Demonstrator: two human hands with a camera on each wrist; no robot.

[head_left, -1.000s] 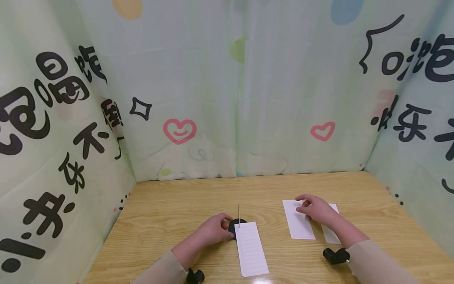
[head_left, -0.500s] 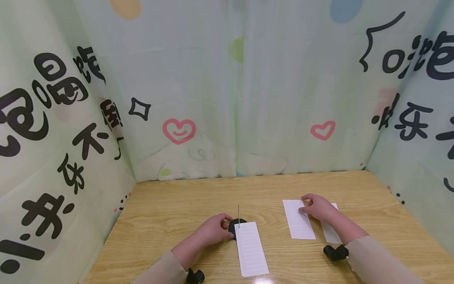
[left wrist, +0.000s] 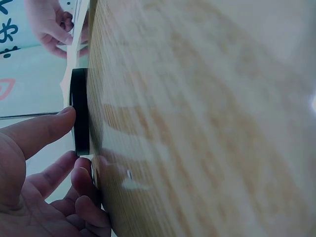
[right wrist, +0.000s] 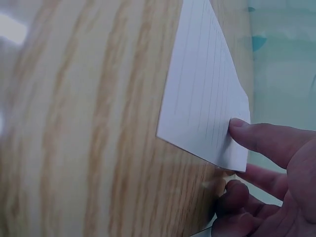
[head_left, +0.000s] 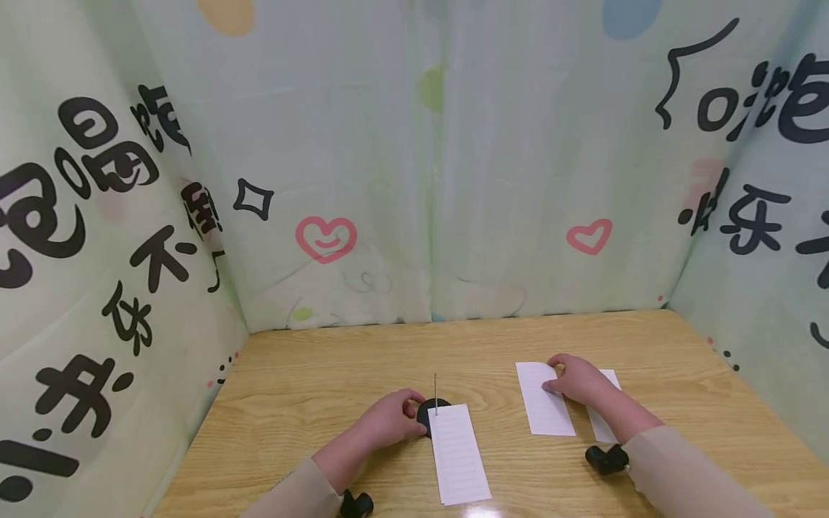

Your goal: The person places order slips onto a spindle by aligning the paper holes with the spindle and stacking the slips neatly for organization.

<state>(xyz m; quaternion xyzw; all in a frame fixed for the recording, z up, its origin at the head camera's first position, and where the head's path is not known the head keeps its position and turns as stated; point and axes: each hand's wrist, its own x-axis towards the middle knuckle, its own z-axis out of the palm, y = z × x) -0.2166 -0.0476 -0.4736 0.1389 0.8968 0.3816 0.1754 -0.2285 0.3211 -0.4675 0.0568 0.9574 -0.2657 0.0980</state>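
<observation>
My left hand [head_left: 388, 419] grips the edge of a round black base [head_left: 424, 416] with a thin upright spike. Lined paper slips [head_left: 460, 455] lie over the base's right side, with the spike at their top edge. In the left wrist view the thumb and fingers touch the black disc [left wrist: 80, 111]. My right hand [head_left: 581, 381] pinches the far right corner of a lined sheet [head_left: 545, 403]. The right wrist view shows the thumb on top of that sheet [right wrist: 202, 89] and a finger beneath its slightly bent edge.
Another white sheet [head_left: 604, 424] lies under the right forearm, partly hidden. The wooden table [head_left: 324, 360] is bounded by a printed curtain [head_left: 505, 180] at the back and both sides. Black devices [head_left: 606, 459] are at both wrists.
The right hand has shifted slightly and now pinches the sheet's corner, which lifts a little. The left hand, base and slips have stayed put.
</observation>
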